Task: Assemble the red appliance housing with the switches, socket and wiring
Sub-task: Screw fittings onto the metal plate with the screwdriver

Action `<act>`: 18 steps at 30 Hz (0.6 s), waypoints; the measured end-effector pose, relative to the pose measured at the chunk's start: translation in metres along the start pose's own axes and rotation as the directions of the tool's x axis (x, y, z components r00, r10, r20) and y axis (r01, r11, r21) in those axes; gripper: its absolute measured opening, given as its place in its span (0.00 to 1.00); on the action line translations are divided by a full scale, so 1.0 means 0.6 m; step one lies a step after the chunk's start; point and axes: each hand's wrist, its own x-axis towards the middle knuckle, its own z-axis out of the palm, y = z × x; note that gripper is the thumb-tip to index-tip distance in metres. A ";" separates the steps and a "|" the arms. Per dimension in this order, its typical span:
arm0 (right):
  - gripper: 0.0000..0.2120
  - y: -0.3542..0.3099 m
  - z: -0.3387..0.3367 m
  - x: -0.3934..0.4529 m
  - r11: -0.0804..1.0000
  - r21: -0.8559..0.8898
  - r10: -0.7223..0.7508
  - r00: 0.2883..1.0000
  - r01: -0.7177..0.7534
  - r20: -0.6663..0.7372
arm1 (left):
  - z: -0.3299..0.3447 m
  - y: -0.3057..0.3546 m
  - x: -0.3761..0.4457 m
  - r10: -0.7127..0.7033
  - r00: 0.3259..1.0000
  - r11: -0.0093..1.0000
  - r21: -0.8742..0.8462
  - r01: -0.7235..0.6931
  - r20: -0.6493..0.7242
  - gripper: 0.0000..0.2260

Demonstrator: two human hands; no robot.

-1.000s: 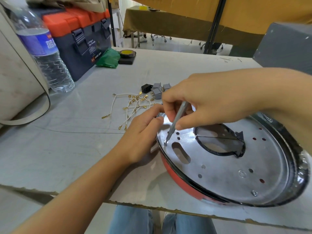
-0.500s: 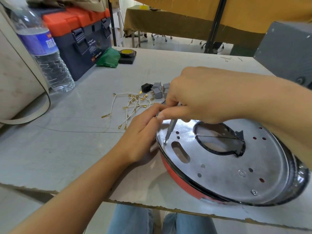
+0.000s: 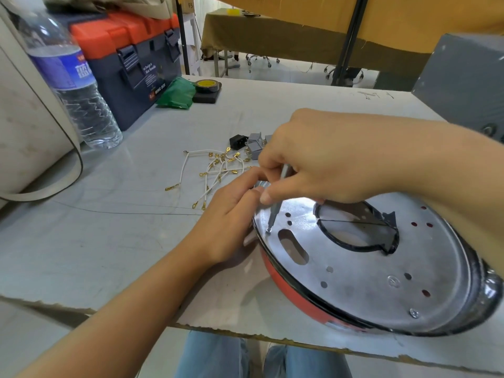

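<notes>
Your right hand (image 3: 313, 162) pinches a slim grey screwdriver (image 3: 276, 203) upright on a rim screw; your left hand (image 3: 231, 216) rests relaxed against the red round appliance housing (image 3: 294, 293) on the table, apparently steadying it.

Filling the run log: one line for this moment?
step: driving screw | right hand: grips screwdriver | left hand: steadies housing rim | wires: loose

Bright daylight, glare on metal plate (image 3: 368, 268), wide-angle edge distortion
</notes>
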 end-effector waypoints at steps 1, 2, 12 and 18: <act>0.20 -0.002 0.001 0.003 0.999 -0.052 0.004 1.000 -0.004 -0.019 | 0.000 0.001 0.000 0.001 1.000 1.000 0.005 -0.001 0.003 0.13; 0.21 -0.005 0.002 0.004 0.996 -0.087 0.001 0.999 -0.004 -0.034 | 0.000 0.001 -0.001 0.000 1.000 1.000 0.010 0.000 0.007 0.14; 0.05 0.006 0.004 -0.005 0.993 0.098 -0.068 0.996 0.062 0.051 | 0.000 -0.008 0.002 0.032 0.999 0.999 -0.007 -0.032 0.002 0.14; 0.07 0.005 0.007 -0.005 0.993 0.117 -0.027 1.000 0.028 -0.006 | -0.001 -0.008 0.002 0.010 1.000 1.000 -0.003 -0.010 0.014 0.11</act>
